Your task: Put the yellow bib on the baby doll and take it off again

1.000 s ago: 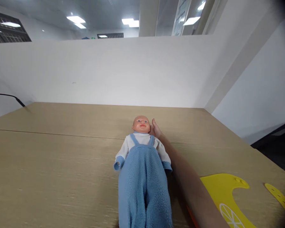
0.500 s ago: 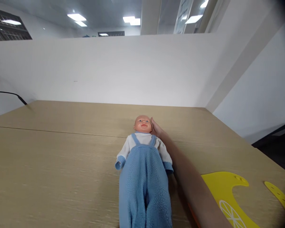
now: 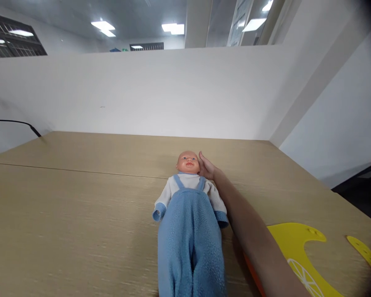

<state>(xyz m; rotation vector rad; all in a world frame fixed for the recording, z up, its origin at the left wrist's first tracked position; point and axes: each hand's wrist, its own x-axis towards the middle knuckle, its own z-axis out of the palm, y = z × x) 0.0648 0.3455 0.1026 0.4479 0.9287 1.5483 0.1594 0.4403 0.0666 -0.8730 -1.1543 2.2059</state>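
Observation:
A baby doll point(image 3: 190, 214) in light blue fleece overalls and a white top with blue cuffs lies face up on the wooden table, its feet cut off by the lower edge of the view. At the right side of its head is my right hand point(image 3: 206, 167), cupped round the head and neck with the thumb pointing up; the other fingers are partly hidden behind the doll. My right forearm runs along the doll's right-hand side in the view. Nothing of my left hand shows.
Right of my forearm lies a yellow bib point(image 3: 289, 235) with a white citrus-slice print and a strap end point(image 3: 363, 251) with holes. Something orange point(image 3: 254, 274) peeks out under the forearm. White walls point(image 3: 160, 90) border the table; a black cable point(image 3: 15, 121) hangs at left.
The whole view has shifted slightly, so everything sits a little further right. My right hand keeps its place at the doll's head, with the thumb slightly further from the face.

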